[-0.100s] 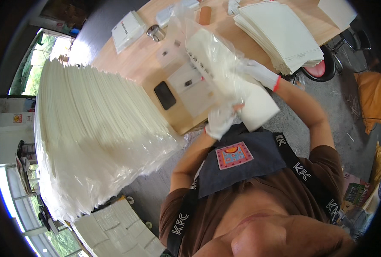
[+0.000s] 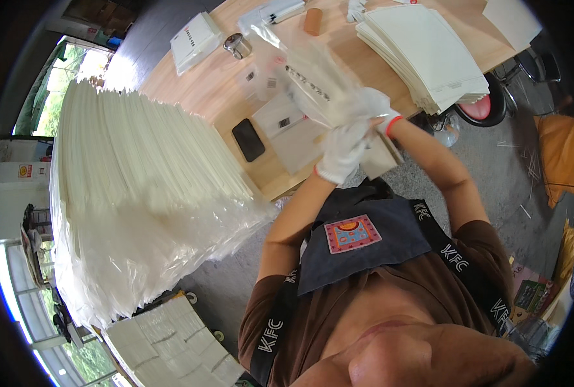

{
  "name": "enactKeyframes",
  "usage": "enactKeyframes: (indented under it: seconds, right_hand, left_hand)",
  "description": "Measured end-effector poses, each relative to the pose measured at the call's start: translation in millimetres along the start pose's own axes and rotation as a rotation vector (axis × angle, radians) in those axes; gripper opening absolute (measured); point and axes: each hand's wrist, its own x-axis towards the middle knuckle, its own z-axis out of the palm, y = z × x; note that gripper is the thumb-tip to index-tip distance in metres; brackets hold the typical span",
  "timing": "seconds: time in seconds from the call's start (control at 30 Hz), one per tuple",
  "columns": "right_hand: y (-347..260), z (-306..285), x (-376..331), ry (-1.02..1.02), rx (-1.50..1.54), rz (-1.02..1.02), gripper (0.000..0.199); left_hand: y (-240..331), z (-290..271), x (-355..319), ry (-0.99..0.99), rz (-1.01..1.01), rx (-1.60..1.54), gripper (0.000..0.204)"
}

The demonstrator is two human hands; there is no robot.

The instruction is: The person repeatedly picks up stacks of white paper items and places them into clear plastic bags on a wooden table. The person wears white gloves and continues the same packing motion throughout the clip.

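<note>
Head view: left hand and right hand, both in white gloves, close together at the near end of a clear bag.
Left hand: fingers bent in, pinching the bag where its near end gathers, just beside the other glove.
Right hand: red-edged cuff at the wrist, against the bag's right side — blurred, so how far its fingers close I cannot tell.
Clear bag: aslant above the wooden table, its far end toward the upper left, dark print running along it.
Pale board: a piece showing below the hands, near the navy apron.
Phone: black, flat on the table, beside a pale flat packet.
Far side of table: a wrapped white pack, a shiny metal cylinder and an orange-brown block.
Right of the hands: a fanned stack of white sheets, with a red-seated stool beyond the table edge.
Left of the hands: a tall stack of pale sheets — clear plastic film around its lower part.
</note>
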Motion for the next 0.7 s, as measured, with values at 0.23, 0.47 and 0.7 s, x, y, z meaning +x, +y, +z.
enactKeyframes:
  seconds: [0.23, 0.47, 0.7]
  right_hand:
    - [-13, 50, -35, 0.174, -0.012, -0.152, 0.013]
    - [-25, 28, -119, 0.619, -0.304, -0.049, 0.047]
    - [2, 40, -134, -0.167, -0.466, 0.237, 0.018]
  left_hand:
    - [-43, 40, 7, 0.217, 0.048, -0.047, 0.034]
    - [-55, 54, -88, 0.036, -0.126, -0.043, 0.026]
    - [-122, 48, -189, 0.511, -0.475, 0.418, 0.015]
